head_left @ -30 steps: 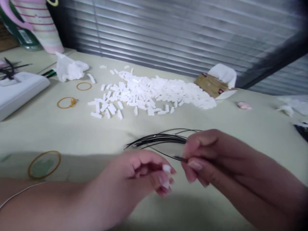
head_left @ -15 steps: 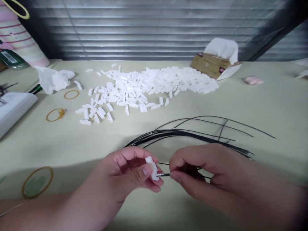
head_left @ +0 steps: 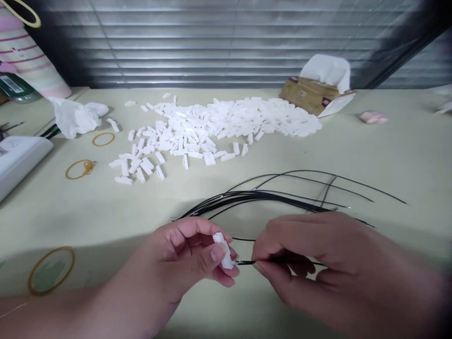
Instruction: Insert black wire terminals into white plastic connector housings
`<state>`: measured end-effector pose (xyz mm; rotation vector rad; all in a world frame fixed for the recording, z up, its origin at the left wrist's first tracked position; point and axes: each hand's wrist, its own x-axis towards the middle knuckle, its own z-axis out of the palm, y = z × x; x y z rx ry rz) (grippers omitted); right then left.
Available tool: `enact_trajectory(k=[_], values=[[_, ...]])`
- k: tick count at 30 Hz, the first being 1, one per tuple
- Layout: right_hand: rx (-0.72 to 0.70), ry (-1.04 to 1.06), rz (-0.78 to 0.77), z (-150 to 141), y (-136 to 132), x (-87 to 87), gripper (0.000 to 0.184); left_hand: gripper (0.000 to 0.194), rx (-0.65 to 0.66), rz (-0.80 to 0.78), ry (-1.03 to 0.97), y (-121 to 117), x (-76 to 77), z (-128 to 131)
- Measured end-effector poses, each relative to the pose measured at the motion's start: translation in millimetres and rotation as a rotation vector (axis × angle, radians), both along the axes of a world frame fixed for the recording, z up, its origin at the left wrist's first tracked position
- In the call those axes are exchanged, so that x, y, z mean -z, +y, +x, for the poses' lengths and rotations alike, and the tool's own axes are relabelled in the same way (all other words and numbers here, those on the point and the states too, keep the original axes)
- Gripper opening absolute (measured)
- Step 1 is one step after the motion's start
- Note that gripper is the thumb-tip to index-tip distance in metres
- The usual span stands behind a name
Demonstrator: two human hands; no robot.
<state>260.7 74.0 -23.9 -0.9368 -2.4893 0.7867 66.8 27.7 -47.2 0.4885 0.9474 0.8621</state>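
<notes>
My left hand [head_left: 192, 256] pinches a small white plastic connector [head_left: 223, 249] between thumb and fingers. My right hand [head_left: 310, 254] pinches the end of a thin black wire [head_left: 243, 262], whose tip meets the connector's side. Both hands hover low over the pale table near its front edge. Behind them lies a loose bundle of black wires [head_left: 268, 195] fanning out to the right. A large heap of white connectors [head_left: 219, 127] is spread across the middle of the table.
Yellow rubber bands [head_left: 79, 168] lie at left, a larger rubber band [head_left: 51, 269] near the front left. A crumpled tissue [head_left: 76, 115], a white box [head_left: 17, 157], a brown tissue carton [head_left: 312, 94] and closed blinds [head_left: 226, 42] at the back.
The view shifted down, showing more of the wires. My hands came together: the wire tip went from apart to touching the connector.
</notes>
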Motion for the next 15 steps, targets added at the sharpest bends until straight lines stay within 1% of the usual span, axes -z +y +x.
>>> enact_trajectory(k=[2,5,7,12,15], values=[[-0.01,0.033,0.046,0.6,-0.5,1.5,0.018,0.026,-0.003,-0.015,0.015,0.5,-0.2,0.8],[0.001,0.081,0.068,1.0,-0.9,2.9,0.019,0.027,-0.001,-0.033,0.032,1.8,-1.9,1.8],[0.002,0.072,0.074,1.2,-1.0,2.8,0.019,0.027,0.003,-0.029,0.024,2.5,-2.7,1.9],[0.007,0.057,0.041,0.7,-0.9,0.8,0.018,0.026,0.018,0.007,0.007,0.8,0.1,0.6],[0.004,0.067,0.014,-1.0,-1.2,0.4,0.018,0.022,0.043,0.035,0.001,-1.1,2.4,0.0]])
